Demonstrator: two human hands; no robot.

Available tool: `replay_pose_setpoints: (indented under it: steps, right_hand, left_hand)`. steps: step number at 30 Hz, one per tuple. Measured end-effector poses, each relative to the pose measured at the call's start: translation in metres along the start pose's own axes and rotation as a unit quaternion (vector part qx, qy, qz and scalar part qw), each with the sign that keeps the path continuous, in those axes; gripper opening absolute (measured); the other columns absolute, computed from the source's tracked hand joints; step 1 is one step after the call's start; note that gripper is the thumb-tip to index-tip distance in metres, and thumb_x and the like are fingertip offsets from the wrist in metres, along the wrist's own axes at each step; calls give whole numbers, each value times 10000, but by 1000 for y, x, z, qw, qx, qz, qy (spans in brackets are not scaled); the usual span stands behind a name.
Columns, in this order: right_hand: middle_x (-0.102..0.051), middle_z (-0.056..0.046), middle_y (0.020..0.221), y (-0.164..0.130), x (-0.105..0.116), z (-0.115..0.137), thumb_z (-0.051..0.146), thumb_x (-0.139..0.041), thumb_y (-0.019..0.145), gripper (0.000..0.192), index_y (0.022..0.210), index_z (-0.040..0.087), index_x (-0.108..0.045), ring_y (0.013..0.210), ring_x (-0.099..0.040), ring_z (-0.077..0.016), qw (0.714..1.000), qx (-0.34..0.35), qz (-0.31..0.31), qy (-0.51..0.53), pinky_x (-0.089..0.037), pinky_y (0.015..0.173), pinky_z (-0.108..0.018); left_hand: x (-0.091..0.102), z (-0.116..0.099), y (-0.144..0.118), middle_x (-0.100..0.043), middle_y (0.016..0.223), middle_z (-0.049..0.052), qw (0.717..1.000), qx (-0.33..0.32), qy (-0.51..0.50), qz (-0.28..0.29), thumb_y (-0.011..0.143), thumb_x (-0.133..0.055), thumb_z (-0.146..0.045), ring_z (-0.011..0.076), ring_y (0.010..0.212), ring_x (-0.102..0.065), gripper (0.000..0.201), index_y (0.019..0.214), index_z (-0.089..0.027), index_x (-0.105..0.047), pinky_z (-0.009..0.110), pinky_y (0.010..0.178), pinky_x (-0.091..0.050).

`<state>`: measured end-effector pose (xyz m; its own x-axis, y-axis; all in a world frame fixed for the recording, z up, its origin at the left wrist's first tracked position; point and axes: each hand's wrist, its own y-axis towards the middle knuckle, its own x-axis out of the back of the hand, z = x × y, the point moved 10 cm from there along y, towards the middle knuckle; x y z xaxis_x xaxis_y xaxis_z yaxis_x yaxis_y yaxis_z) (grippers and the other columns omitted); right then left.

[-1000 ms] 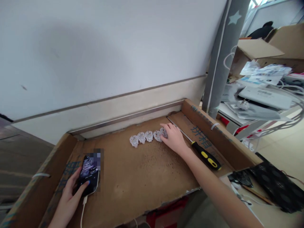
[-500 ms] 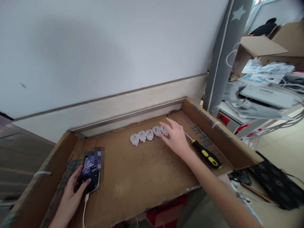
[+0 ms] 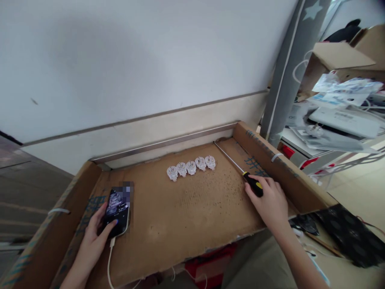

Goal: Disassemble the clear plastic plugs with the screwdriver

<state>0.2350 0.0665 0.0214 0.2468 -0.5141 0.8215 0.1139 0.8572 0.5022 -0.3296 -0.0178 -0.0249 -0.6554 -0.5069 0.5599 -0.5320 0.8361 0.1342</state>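
Note:
On the left, my left hand [image 3: 95,233] is closed around a smartphone [image 3: 118,218] with a lit screen, its thumb on the glass. A white cable [image 3: 110,257] runs down from the phone's lower end. My right hand [image 3: 270,198] wraps around the black and yellow handle of a screwdriver [image 3: 230,157], which lies along the right side of the cardboard tray with its long shaft pointing to the back. Several clear plug-like pieces [image 3: 191,167] with metal pins upward stand in a row near the tray's back.
The cardboard tray [image 3: 168,224] has raised side walls, with a metal strip [image 3: 168,141] along its back. A grey post [image 3: 281,76] rises behind its right corner. Further right are an open carton [image 3: 343,56], bagged items and cables. A black panel [image 3: 351,233] lies outside the tray's right edge.
My right hand has moved from the rightmost clear plug-like piece to the right and nearer, and taken hold of the screwdriver handle. My left hand still holds the smartphone. The view has shifted slightly.

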Motion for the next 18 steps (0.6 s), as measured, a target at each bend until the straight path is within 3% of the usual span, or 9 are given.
replay_pose_setpoints:
  steps: [4,18]
  right_hand:
    - [-581,-29,966,-3,0,7,324,-536,864,286,1135,253,-597,824,-458,-183,1000,29,-1,-7,-364,752,-306]
    - [-577,-43,979,0,-11,5,306,-509,884,285,1153,240,-577,858,-473,-199,1000,16,20,15,-352,749,-318]
  left_hand:
    - [-2,-3,2,-434,1439,126,1000,4,-8,7,636,-634,-533,327,1358,-341,779,1314,-196,-448,502,1140,-233]
    - [2,0,3,-490,1396,91,1000,3,5,-3,644,-619,-568,331,1333,-382,732,1288,-250,-476,523,1123,-267]
